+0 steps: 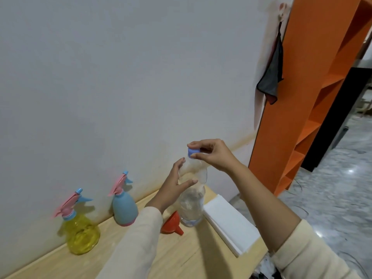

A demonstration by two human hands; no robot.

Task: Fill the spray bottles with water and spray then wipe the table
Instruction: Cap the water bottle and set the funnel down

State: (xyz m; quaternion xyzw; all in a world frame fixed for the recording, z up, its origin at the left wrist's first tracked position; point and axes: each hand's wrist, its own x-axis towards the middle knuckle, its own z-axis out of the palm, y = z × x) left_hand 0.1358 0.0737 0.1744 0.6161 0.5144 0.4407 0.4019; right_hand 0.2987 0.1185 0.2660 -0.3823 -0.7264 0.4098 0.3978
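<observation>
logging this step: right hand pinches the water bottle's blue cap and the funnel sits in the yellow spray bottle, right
Not quite. The right hand does pinch the blue cap of the water bottle, but the head view shows the red funnel lying on the table beside that bottle, not in the yellow spray bottle.

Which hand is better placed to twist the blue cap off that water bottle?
The right hand: it pinches the blue cap from above, while the left hand holds the water bottle lower down, steadying it.
</observation>
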